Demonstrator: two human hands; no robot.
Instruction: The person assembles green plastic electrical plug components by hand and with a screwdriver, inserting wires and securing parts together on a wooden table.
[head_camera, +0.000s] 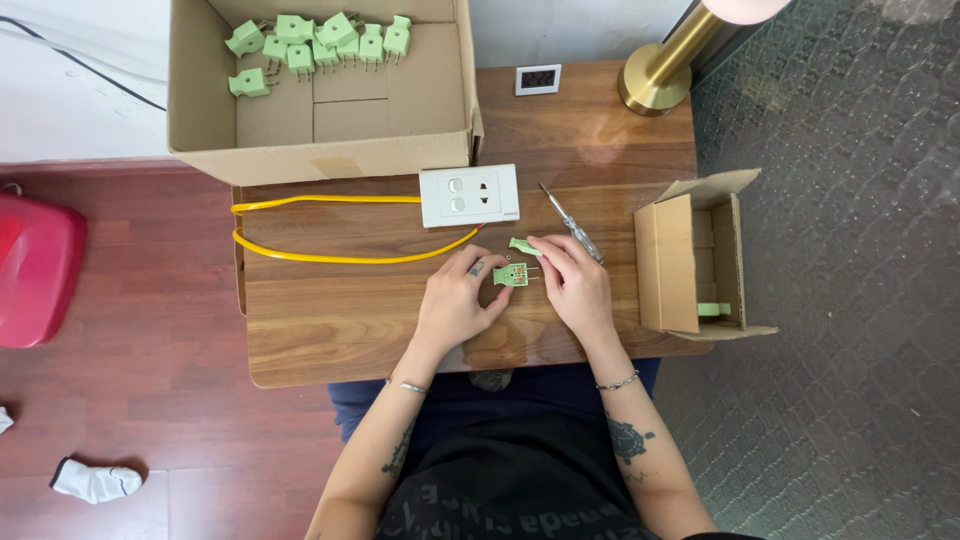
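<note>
Far out to the left of the grip, a red container (38, 270) is sitting on the floor, and a large cardboard box (200, 100) up and left of the hands is holding a cluster of green plugs (318, 44). A yellow cable (330, 259) is looping across the wooden table (330, 320) just left of the hands and running to a white socket plate (469, 195), which is lying just above them.

The left hand (457, 305) is pinching an open green plug half (511, 274) between thumb and fingers, closed on its left edge, with the metal prongs showing. The right hand (575, 285) is meeting it from the other side, fingertips touching the same piece; its fingers are also closing over a second green shell piece (524, 246) just above the grip. A screwdriver (570, 221) is lying just up and right of the right hand. Further right, a small cardboard box (690, 255) is lying on its side with a green piece (713, 310) inside. A brass lamp base (655, 82) is standing well above it.
</note>
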